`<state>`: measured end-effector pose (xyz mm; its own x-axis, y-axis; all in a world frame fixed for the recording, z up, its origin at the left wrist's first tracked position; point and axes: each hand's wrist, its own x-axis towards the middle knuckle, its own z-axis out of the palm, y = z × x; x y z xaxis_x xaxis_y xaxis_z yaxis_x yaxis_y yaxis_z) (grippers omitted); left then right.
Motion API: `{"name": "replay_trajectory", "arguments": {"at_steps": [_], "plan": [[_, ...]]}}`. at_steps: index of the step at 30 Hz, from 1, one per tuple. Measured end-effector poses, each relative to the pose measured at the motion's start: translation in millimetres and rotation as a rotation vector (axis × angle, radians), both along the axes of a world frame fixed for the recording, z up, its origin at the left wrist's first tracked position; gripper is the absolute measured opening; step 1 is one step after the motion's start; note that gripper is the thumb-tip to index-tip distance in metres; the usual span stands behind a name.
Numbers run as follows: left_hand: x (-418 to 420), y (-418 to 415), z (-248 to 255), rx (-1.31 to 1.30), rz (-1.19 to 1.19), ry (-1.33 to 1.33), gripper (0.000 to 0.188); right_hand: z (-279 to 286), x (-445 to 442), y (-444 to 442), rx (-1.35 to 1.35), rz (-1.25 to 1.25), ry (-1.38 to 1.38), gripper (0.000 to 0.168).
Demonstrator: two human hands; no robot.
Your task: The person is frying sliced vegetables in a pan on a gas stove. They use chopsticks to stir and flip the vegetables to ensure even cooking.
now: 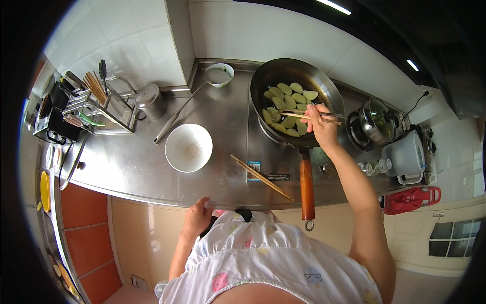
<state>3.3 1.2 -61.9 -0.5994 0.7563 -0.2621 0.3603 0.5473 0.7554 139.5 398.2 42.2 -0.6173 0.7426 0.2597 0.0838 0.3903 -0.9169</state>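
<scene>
My right hand (322, 125) holds a pair of wooden chopsticks (296, 114), their tips among pale green slices (290, 102) in a dark wok (326, 83). The wok sits on the stove, its wooden handle (307, 186) pointing toward me. My left hand (199, 216) is at the counter's front edge with fingers bent; no object shows in it. Left of the wok stands a white bowl (188, 148) with a little residue inside. Another pair of chopsticks (262, 177) lies on the steel counter between bowl and wok handle.
A long-handled ladle (174, 116) rests with its head in a small bowl (224, 81). Farther left are a lidded metal pot (150, 102), a utensil rack (110, 114) and a glass lid (72, 161). Right of the wok are a glass-lidded pot (379, 119), small jars and a plastic container (404, 154).
</scene>
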Motion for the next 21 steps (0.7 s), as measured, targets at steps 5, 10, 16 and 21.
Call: {"name": "replay_trajectory", "arguments": {"at_steps": [5,10,16,21], "plan": [[-4,6,-1,-0.022,-0.03,0.031,0.032,-9,-22,2,-0.063,0.033,-0.024,0.028],[-7,6,2,-0.038,-0.027,0.027,0.032,-7,-58,4,-0.035,0.039,-0.074,0.029],[-6,3,-5,-0.025,-0.033,0.03,0.032,-2,-65,14,0.017,0.091,0.044,0.029],[-9,1,-6,-0.03,-0.016,0.044,0.032,12,-19,-19,0.084,0.053,0.029,0.027]]}}
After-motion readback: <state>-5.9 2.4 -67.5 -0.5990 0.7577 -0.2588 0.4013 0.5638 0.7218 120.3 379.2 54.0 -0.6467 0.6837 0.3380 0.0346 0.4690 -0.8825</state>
